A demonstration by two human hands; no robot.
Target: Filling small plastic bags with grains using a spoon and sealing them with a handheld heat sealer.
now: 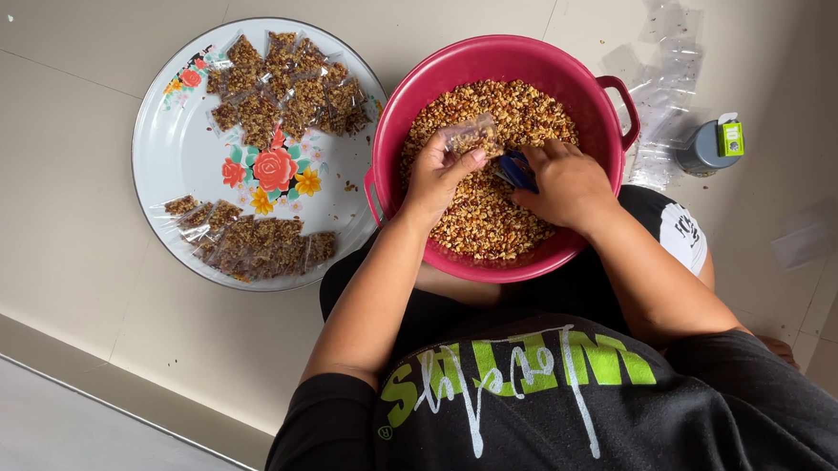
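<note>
- Fingers [461, 159] of the left hand [432, 179] pinch a small clear packet [472, 133] above the red basin [486, 62], frame centre.
- Right hand [566, 182] is curled around a blue scoop [514, 169], buried in the nut mix [493, 189].
- Filling step, I'd say; next calls for holding the packet mouth open and tipping mix in cleanly.
- Filled packets [282, 90] lie on the flowered tray [171, 153], upper left; empty bags [665, 89] upper right.

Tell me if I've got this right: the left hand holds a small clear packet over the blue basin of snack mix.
Not quite: the basin is red, not blue. The head view shows the left hand holding the small clear packet over the snack mix.
</note>
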